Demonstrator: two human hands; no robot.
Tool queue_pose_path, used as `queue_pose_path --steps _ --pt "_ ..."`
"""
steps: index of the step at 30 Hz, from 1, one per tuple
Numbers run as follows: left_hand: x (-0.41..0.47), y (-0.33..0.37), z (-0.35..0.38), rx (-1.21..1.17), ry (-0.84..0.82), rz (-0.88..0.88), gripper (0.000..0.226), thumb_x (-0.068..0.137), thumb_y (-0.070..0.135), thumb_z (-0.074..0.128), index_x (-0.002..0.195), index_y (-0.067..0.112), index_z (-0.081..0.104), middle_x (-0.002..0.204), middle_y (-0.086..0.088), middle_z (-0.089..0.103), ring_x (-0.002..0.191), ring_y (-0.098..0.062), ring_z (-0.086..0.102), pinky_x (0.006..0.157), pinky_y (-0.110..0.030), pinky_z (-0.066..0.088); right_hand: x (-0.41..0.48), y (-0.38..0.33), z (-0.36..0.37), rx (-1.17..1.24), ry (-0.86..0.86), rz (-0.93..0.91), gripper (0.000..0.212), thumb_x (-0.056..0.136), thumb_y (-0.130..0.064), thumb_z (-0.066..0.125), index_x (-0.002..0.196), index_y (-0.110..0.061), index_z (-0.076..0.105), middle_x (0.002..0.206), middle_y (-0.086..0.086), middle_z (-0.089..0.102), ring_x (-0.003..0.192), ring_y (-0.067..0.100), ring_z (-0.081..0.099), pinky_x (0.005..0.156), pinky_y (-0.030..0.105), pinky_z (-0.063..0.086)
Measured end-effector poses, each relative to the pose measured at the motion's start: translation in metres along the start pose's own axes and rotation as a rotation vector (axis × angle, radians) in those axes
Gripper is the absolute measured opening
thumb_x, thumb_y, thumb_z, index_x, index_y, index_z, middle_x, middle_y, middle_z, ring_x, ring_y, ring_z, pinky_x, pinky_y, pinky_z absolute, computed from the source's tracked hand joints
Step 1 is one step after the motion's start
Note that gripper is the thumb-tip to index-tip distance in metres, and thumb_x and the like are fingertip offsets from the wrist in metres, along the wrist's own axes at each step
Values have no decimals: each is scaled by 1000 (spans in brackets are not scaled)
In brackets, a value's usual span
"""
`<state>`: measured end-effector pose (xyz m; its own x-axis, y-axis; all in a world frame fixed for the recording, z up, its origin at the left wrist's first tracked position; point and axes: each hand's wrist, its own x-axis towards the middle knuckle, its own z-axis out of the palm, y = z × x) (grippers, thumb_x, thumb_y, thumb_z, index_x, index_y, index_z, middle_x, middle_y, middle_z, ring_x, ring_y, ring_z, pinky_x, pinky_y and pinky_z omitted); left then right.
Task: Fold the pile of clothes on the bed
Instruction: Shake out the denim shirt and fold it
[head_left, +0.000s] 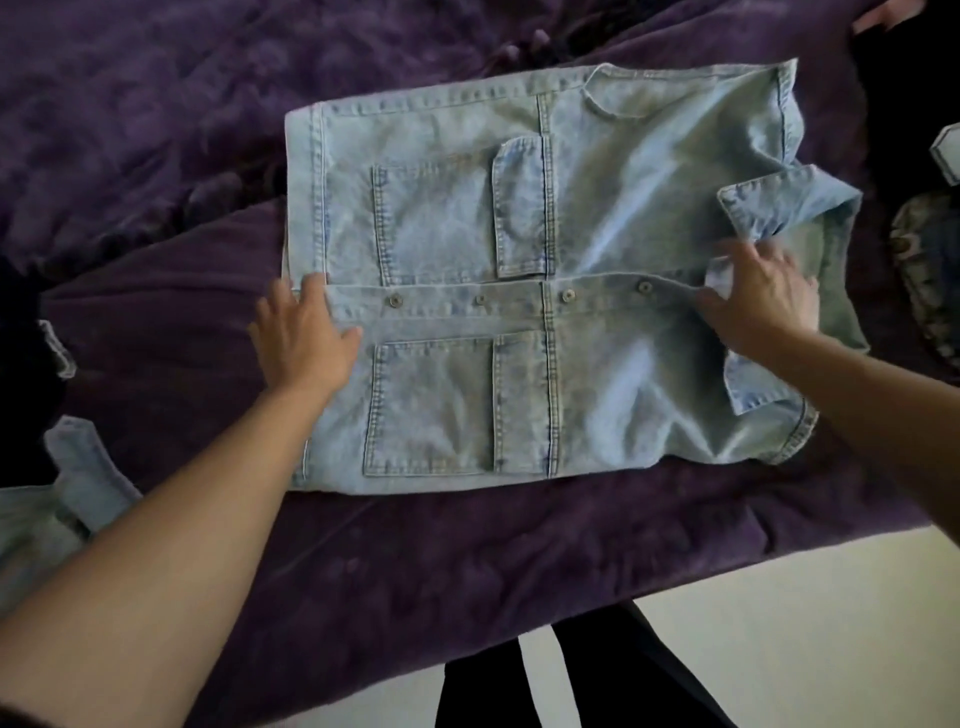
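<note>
A light blue denim jacket (597, 218) lies front side up on the purple bed cover (156, 130), buttoned down the middle, hem to the left and collar to the right. Both sleeves seem tucked behind it. My left hand (304, 338) rests flat on the hem end of the button placket with fingers spread. My right hand (761, 306) lies flat near the collar, fingers spread on the cloth, slightly blurred. Neither hand pinches the fabric.
Another pale denim garment (62, 499) lies at the left edge under my left forearm. A dark patterned garment (924, 270) and a light cuff (948, 156) sit at the right edge. The bed's near edge drops to a pale floor (805, 634), where my dark trouser legs stand.
</note>
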<state>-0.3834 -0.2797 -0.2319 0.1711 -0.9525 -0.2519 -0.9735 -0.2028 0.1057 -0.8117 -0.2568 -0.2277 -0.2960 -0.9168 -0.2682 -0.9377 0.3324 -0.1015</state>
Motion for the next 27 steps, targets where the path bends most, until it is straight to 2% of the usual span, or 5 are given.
queue_pose_path --steps 3,9,17,22,27 --pt "-56 -21 18 -166 57 -155 68 76 37 73 132 12 44 131 -19 46 120 -40 43 93 -51 38 -57 -16 15 231 138 -155 13 84 -31 63 86 -19 60 89 9 60 83 34 59 64 36 42" --pt "-152 -76 45 -534 -137 -467 34 81 30 73 98 2 62 92 -16 67 88 -36 62 71 -37 44 -175 -5 71 391 -489 430 56 80 -66 59 67 -12 64 68 4 67 72 27 64 67 37 50" --pt "-138 -105 33 -474 -45 -414 27 76 16 73 64 6 51 60 -6 55 55 -23 50 50 -31 37 -167 -47 71 1015 -133 546 35 83 -22 72 57 -9 53 39 -13 44 36 1 35 37 16 30" --pt "-137 -85 26 -141 -194 -474 32 73 16 74 97 11 52 104 -18 60 98 -40 53 81 -48 42 -207 -13 72 532 -385 467 15 85 -17 65 71 -13 65 66 -1 68 64 18 60 64 32 48" --pt "-149 -54 32 49 26 259 43 60 7 79 100 10 63 100 -15 58 94 -39 53 76 -50 42 -200 42 55 9 35 72 39 74 -17 70 113 -18 64 112 7 62 108 32 53 79 43 48"
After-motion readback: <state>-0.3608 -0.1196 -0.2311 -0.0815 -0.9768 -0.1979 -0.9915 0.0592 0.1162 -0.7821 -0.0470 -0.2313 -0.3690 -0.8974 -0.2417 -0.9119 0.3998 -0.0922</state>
